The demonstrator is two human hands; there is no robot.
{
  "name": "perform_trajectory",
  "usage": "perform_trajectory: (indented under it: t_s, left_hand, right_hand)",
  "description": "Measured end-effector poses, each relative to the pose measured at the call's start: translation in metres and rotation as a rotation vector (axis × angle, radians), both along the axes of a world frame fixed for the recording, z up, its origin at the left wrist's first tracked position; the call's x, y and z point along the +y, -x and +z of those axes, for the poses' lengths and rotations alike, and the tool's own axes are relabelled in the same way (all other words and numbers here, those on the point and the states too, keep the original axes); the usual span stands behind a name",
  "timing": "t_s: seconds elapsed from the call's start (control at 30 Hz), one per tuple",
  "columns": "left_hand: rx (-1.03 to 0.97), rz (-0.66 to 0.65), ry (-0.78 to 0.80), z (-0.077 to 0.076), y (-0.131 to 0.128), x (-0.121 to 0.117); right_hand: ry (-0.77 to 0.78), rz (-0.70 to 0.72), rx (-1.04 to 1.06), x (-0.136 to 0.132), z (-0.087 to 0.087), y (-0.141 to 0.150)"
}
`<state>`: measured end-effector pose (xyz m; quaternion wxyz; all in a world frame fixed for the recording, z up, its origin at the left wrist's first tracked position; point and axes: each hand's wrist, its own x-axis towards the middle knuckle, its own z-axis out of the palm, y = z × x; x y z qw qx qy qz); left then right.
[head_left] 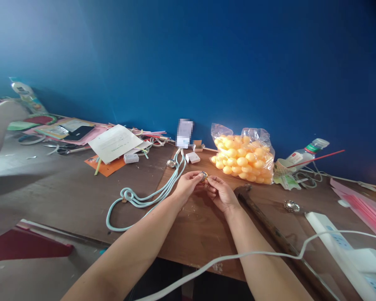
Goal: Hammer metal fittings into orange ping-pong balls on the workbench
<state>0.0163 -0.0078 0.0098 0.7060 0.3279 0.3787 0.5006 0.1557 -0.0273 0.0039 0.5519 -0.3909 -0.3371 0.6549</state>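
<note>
My left hand [188,184] and my right hand [222,193] meet over the brown table, fingers pinched. Between their fingertips is a small shiny silver-and-gold metal piece [203,175], partly hidden, its kind too small to tell. The left thumb and fingers grip its left side; the right fingertips pinch its right edge. Left of the hands lies a looped light blue cord [150,199], reaching up to a phone [184,133] that leans against the wall. Beside the cord sits a similar silver metal piece [171,163]. Small white box [192,157] rests just beyond my hands.
A clear bag of yellow balls [241,159] stands behind my right hand. A dark wooden bar [269,221] and a white power strip [335,242] lie to the right; a white cable [253,253] crosses above my right forearm. Papers [115,143] and scissors [62,148] lie left.
</note>
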Motion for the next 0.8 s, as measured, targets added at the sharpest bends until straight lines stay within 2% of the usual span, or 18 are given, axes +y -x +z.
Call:
perform_trajectory:
  t_s: [0.8]
  left_hand:
    - [0.021, 0.013, -0.076, -0.0004, 0.0011, 0.0006]
  right_hand:
    - [-0.013, -0.035, 0.026, -0.0009, 0.0014, 0.003]
